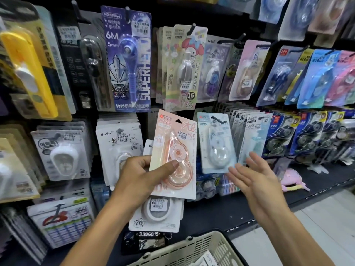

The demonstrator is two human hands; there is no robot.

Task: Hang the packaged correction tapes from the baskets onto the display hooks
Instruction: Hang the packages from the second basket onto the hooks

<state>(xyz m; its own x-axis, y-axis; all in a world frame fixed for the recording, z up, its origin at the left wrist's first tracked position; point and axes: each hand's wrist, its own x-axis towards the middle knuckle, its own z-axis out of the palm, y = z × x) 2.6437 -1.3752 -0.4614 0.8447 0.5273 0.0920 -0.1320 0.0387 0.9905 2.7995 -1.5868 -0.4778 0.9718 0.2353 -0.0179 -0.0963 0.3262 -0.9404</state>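
- A person stands at a wall of display hooks crowded with carded correction tapes.
- The left hand [143, 170] grips a pink pack [173, 154] by its lower part, thumb across the front, held upright near the centre of view and not on any hook.
- The right hand [251, 176], at 3 o'clock from the pack, is spread and holds nothing.
- A blue pack [216, 143] hangs on a hook [219, 120] just at 2 o'clock from the pink one.
- A basket [194, 250] sits at 6 o'clock with at least one pack visible inside, so more hanging likely remains.
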